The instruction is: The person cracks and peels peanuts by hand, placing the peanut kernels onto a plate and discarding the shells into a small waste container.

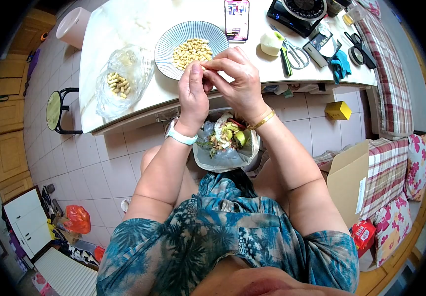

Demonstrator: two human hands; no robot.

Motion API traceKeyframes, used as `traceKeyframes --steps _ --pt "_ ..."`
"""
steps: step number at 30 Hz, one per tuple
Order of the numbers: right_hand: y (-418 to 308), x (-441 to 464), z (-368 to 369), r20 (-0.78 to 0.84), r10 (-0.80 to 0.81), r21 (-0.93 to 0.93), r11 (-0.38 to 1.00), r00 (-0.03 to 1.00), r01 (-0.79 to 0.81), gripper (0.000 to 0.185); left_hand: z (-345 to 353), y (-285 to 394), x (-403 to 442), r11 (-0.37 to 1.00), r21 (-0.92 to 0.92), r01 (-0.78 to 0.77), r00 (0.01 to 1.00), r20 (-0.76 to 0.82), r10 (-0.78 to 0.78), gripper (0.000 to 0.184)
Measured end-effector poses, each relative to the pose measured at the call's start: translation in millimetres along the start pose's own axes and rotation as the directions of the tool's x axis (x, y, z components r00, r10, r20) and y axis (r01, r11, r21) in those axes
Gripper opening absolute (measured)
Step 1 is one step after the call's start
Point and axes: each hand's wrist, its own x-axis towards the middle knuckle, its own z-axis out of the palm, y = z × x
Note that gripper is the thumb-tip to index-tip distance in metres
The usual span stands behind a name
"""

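Observation:
My left hand and my right hand meet at the fingertips just over the near rim of a blue-striped bowl. Both are closed in a pinch, and whatever lies between the fingers is too small and covered to make out. Pale yellow pieces that look like peanuts are heaped in the bowl. To its left, a clear plastic bag lies open with similar peanut-like pieces inside. Below my wrists stands a lined waste bin holding peelings and scraps.
On the table are a phone, a partly peeled pale fruit, a green-handled knife, scissors, a black scale and a blue cloth. A stool stands left; a cardboard box sits right.

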Motion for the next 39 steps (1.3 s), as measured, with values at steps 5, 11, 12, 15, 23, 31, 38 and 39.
traceKeyframes --steps 5,11,12,15,23,31,38,39 --pt "5 -2 2 -0.002 0.067 0.086 0.994 0.998 -0.067 0.012 3 6 -1 0.997 -0.045 0.060 0.998 -0.009 -0.061 0.040" --pt "9 -4 2 0.030 0.286 0.348 0.895 0.958 -0.278 0.014 -4 13 3 0.977 -0.124 0.173 0.985 0.045 -0.169 0.037" --pt "11 -5 2 0.043 0.378 0.428 0.829 0.925 -0.359 0.015 -5 10 3 0.972 -0.009 0.233 0.966 0.119 -0.231 0.036" --pt "15 -3 -1 0.028 0.377 0.396 0.846 0.926 -0.356 0.016 -20 -12 -1 0.923 0.325 0.207 0.896 0.316 -0.312 0.031" --pt "10 -1 -1 0.070 0.337 0.312 0.887 0.939 -0.341 0.017 -17 -14 -28 0.555 0.782 -0.285 0.616 0.593 -0.519 0.036" --pt "14 0 -7 0.005 0.288 0.203 0.937 0.957 -0.283 0.016 -22 -10 5 0.946 0.022 0.324 0.921 0.222 -0.321 0.049" --pt "14 -4 0 0.044 0.157 0.019 0.987 0.987 -0.158 0.013 -16 8 7 0.948 -0.090 0.306 0.939 0.190 -0.285 0.043" --pt "13 -4 1 0.044 0.155 0.014 0.988 0.987 -0.155 0.013 -17 8 7 0.943 -0.118 0.310 0.940 0.188 -0.285 0.040"
